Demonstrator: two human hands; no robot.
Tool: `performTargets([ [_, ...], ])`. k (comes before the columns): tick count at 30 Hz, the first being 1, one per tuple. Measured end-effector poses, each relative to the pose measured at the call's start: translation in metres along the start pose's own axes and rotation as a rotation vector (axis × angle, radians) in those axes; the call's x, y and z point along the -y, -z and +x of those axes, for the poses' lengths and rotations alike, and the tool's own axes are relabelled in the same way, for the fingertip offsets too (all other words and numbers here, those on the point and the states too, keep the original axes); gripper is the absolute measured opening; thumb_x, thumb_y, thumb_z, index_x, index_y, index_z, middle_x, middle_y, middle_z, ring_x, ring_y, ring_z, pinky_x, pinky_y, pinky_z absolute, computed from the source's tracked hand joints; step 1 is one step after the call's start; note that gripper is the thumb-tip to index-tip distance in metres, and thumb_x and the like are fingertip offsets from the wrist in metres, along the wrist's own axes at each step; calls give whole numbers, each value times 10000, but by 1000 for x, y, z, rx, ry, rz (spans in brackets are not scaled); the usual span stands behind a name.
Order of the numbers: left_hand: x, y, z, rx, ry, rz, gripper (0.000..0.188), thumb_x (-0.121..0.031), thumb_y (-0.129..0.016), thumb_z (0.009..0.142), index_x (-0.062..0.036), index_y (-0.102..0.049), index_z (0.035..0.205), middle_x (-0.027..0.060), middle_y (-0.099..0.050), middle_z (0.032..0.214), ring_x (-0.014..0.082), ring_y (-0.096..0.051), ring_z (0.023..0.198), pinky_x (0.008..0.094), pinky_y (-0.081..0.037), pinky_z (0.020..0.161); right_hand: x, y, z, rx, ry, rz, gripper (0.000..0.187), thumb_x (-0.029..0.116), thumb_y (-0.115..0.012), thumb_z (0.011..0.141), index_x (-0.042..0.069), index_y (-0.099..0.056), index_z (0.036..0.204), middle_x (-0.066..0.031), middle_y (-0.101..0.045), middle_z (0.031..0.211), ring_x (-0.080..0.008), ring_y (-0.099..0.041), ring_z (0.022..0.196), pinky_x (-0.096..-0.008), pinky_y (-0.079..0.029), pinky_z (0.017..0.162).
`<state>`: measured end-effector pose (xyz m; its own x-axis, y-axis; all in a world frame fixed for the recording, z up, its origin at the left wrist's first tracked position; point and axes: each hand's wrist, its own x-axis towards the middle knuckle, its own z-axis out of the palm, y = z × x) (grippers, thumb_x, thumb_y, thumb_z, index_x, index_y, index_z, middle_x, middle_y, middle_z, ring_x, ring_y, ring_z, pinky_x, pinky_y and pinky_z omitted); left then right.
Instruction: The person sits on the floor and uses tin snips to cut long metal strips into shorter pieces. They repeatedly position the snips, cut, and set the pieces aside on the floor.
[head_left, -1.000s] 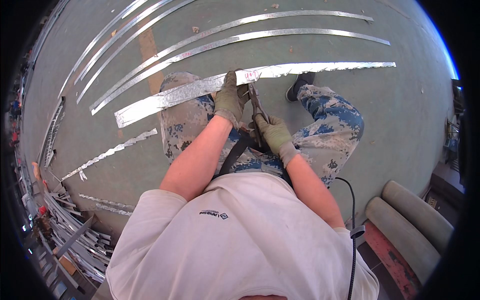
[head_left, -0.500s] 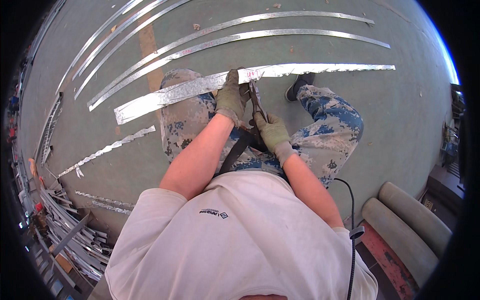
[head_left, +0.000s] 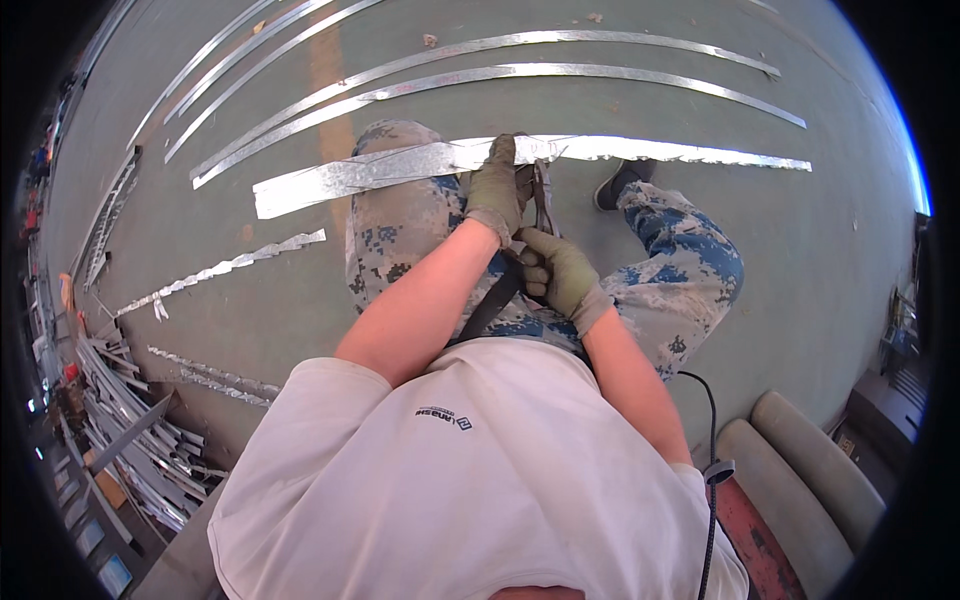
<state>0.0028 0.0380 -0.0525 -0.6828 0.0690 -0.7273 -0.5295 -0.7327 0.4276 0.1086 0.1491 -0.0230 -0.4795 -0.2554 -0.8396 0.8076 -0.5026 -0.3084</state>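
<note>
A long, shiny sheet-metal strip (head_left: 350, 176) lies across in front of me, its right part running thin with a notched near edge. My left hand (head_left: 494, 195), in a worn olive glove, is closed around the strip near its middle. Below the strip my right hand (head_left: 565, 275), gloved too, grips the handles of a pair of tin snips (head_left: 543, 200). The snips point up at the strip's near edge, just right of my left hand. Their jaws are partly hidden, so whether they are biting the metal is unclear.
Several narrow metal strips (head_left: 640, 70) lie on the green floor (head_left: 800, 260) beyond. A jagged offcut (head_left: 230, 265) rests to the left, above a heap of metal scraps (head_left: 130, 430). Two grey rolls (head_left: 800, 480) stand at lower right, near a black cable (head_left: 712, 430).
The whole view has shifted slightly. My right hand's fingers have curled more tightly round the snips' handles, and the strip's left end sits a little higher in the picture. My left hand keeps its hold.
</note>
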Motion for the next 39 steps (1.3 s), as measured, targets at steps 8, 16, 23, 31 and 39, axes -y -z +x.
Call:
performTargets([
  [8,20,28,42,4,-22,258,382,-395,-549,1066,-89,-619,1284,106,-704,1171,253,-702,974,366,-574,824,-27,0,32,-353,354,-714,253,243,-668,909,28,-653,1041,-129,-662,783,-257,-602,609,-404,-473,553],
  [16,13,3,16,7,-133,172,411,-386,-542,1070,-78,-542,1342,164,-718,1075,337,-705,995,462,-594,792,-12,-13,35,-732,349,-1170,372,243,-590,937,29,-636,1238,-311,-684,1128,-496,-649,1075,-545,-517,934],
  [23,26,10,5,316,304,382,182,-285,-587,1032,-114,-643,1005,77,-702,903,224,-650,703,330,-543,627,-23,0,36,-664,415,-1150,503,280,-631,914,3,-559,1327,-325,-668,1173,-506,-630,1121,-544,-513,959],
  [31,27,-26,-15,-58,238,597,215,-242,-655,908,-148,-591,725,-19,-459,575,135,-369,431,340,-298,412,-12,-8,13,-485,410,-1052,677,405,-680,885,37,-538,1436,-281,-627,1338,-446,-571,1284,-465,-482,1051],
  [39,30,-25,-12,33,308,420,149,-241,-641,924,-121,-630,839,-39,-454,572,120,-354,410,321,-311,399,2,55,-8,446,-10,4,404,404,-730,929,99,-668,1186,-36,-711,945,-201,-668,759,-393,-533,690],
])
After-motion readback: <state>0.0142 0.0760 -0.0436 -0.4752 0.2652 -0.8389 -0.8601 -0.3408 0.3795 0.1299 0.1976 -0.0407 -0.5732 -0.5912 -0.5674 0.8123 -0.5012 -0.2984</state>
